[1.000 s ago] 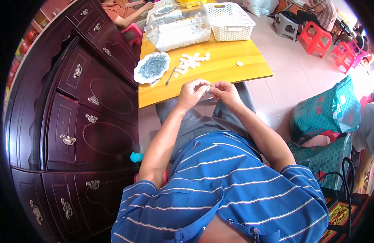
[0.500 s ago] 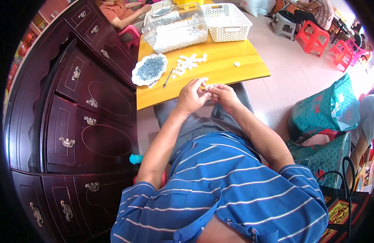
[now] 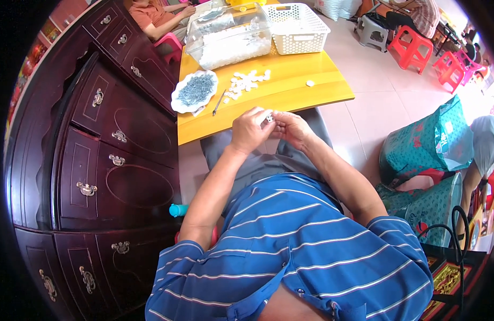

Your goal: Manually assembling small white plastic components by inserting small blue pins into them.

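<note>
Just past the near edge of the yellow table (image 3: 290, 69), above my lap, my two hands come together. Between thumb and fingers my left hand (image 3: 248, 130) pinches a small white piece (image 3: 269, 118) with dark spots on its face. My right hand (image 3: 294, 130) is closed at the same piece, its fingertips touching it from the right; part of its grip is hidden. On the tabletop lie several small white pieces (image 3: 246, 81) in a loose group. Left of them are a thin dark pen-like tool (image 3: 219, 102) and a white scalloped dish (image 3: 177, 105) heaped with grey-blue slivers (image 3: 198, 88).
Farther back stand a clear plastic bin (image 3: 225, 43) of white pieces and a white perforated basket (image 3: 300, 43). One lone white piece (image 3: 310, 83) lies at the right. A dark wooden cabinet (image 3: 118, 123) borders the left; teal bags (image 3: 423, 139) stand on the floor at right.
The fingers of my left hand have curled inward around the small white piece, which now shows its spotted face. My right fingers have shifted slightly against it. The view has moved a little.
</note>
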{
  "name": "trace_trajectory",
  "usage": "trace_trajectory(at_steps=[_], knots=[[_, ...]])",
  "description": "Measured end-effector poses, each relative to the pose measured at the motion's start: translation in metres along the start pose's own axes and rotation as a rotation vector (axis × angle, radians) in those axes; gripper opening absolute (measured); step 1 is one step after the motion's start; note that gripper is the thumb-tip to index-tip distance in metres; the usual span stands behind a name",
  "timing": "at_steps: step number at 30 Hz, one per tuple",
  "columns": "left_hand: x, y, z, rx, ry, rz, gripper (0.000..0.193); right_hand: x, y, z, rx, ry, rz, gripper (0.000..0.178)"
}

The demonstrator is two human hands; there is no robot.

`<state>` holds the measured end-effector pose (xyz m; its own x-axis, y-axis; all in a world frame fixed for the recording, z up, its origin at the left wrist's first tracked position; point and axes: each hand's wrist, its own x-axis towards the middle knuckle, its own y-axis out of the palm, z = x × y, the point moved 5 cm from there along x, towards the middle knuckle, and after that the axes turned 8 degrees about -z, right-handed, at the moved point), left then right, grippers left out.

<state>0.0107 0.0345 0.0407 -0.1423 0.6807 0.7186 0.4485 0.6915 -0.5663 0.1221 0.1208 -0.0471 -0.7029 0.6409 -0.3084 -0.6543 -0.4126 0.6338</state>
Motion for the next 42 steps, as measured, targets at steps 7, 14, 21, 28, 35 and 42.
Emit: trace_trajectory(at_steps=[7, 14, 21, 28, 35, 42], knots=[[0.000, -0.001, -0.001, -0.022, -0.018, 0.039, 0.023, -0.003, 0.001, 0.001, -0.108, -0.071, -0.087, 0.017], [0.003, -0.003, -0.003, -0.043, -0.010, 0.009, 0.020, -0.005, 0.005, 0.002, -0.063, -0.146, -0.096, 0.014], [0.001, -0.003, -0.002, -0.018, 0.014, -0.010, 0.019, -0.008, 0.010, 0.002, -0.046, -0.164, -0.128, 0.013], [0.002, -0.004, -0.004, -0.065, 0.030, -0.043, 0.015, -0.006, 0.007, -0.001, -0.029, -0.173, -0.119, 0.013], [0.005, -0.005, -0.002, -0.085, -0.101, 0.040, 0.018, -0.009, 0.011, 0.002, -0.035, -0.206, -0.186, 0.013], [0.005, -0.005, 0.004, -0.153, -0.075, 0.027, 0.018, -0.011, 0.017, 0.004, -0.043, -0.226, -0.144, 0.011]])
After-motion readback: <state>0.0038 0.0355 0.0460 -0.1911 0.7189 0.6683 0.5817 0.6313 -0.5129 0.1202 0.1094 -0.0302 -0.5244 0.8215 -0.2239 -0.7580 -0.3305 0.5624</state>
